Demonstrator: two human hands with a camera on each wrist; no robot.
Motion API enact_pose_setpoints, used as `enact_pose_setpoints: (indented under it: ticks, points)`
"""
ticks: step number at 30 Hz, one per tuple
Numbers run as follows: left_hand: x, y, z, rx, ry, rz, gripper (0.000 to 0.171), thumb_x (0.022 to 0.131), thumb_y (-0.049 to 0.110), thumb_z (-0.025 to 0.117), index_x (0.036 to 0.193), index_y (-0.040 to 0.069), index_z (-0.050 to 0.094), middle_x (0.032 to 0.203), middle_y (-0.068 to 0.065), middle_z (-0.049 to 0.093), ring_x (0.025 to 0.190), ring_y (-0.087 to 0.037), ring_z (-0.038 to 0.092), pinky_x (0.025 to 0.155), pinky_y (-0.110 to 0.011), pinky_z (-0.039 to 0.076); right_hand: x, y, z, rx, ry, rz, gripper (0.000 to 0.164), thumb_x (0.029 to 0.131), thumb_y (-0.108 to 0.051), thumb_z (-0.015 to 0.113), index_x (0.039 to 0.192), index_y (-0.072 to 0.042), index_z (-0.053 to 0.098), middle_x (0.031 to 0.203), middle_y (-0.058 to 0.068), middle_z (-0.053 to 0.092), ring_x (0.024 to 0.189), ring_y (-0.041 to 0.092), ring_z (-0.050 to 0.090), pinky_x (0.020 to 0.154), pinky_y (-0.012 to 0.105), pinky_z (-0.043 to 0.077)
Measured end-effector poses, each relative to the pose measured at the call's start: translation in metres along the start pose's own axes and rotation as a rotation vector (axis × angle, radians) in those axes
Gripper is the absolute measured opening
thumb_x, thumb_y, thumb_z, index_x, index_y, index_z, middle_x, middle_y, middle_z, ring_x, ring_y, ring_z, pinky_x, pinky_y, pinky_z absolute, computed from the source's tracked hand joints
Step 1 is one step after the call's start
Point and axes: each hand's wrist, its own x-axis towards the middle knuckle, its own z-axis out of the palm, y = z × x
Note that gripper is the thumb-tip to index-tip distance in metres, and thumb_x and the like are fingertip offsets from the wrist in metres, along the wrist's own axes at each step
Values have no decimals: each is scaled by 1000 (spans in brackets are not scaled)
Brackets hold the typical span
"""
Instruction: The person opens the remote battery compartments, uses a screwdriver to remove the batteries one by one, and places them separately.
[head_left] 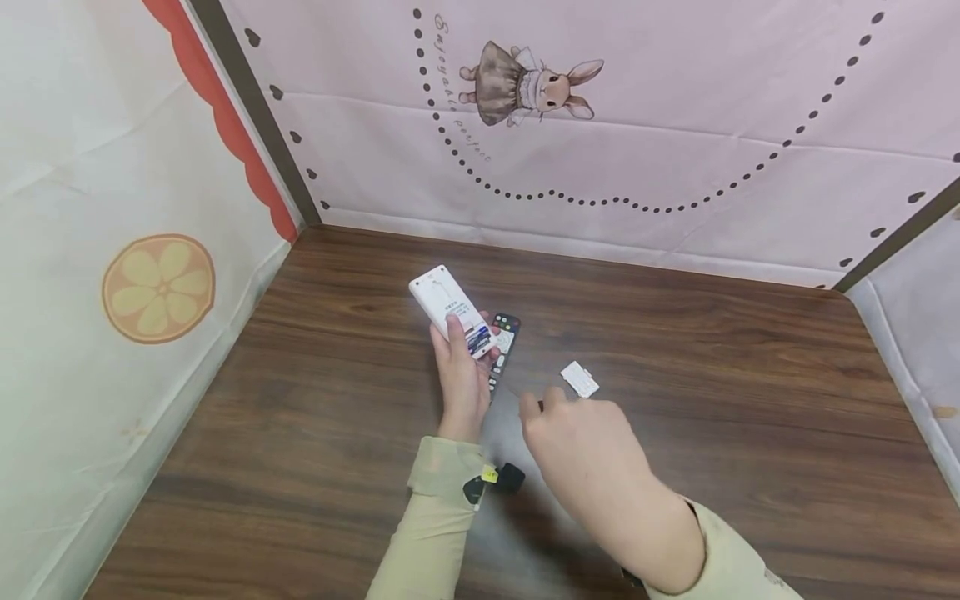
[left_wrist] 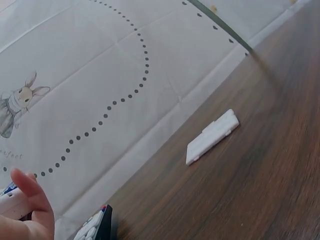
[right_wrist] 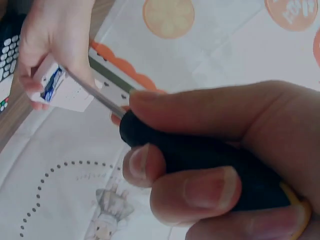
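My left hand (head_left: 461, 383) grips a white remote control (head_left: 442, 296), its back turned up and its far end raised. The lower end has an uncovered battery bay, where blue-and-white batteries (head_left: 479, 339) show. My right hand (head_left: 588, 458) holds a screwdriver (right_wrist: 200, 157) with a dark handle, a yellow ring near its end and a thin metal shaft. In the right wrist view, that shaft points toward the battery bay; whether its tip touches anything I cannot tell. A white battery cover (head_left: 580, 379) lies on the table beyond my right hand.
A dark remote with white buttons (head_left: 504, 337) lies on the brown wooden table (head_left: 712, 350), partly behind my left hand. Printed cloth walls (head_left: 675, 100) rise along the table's back and sides. A small black device (head_left: 510, 477) sits at my left cuff.
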Motion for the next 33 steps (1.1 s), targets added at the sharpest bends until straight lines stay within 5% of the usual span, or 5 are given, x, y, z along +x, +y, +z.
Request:
enact_pose_setpoints:
  ticks: [7,26,33]
  points:
    - [1,-1,2,-8,51,-16,45,92,48,42,129,24,34,119,-26,44,81,-21,56,50,-18,43,-6,-11,3,-30,81,29,13,69,2,63,73,-5,53,58,4,45,38,17,48,31,31,38]
    - [4,4,-2,-3,83,-43,46,91,52,41,128,25,36,119,-25,47,81,-22,59,48,-17,43,-18,5,8,99,35,67,23,71,-3,67,90,-13,62,65,2,50,38,18,45,32,31,36]
    - [4,4,-5,-30,71,-77,46,91,54,41,128,26,37,125,-27,43,85,-26,54,50,-18,43,-24,15,15,190,72,114,20,76,-15,72,94,-19,63,61,-4,45,34,12,30,33,23,26]
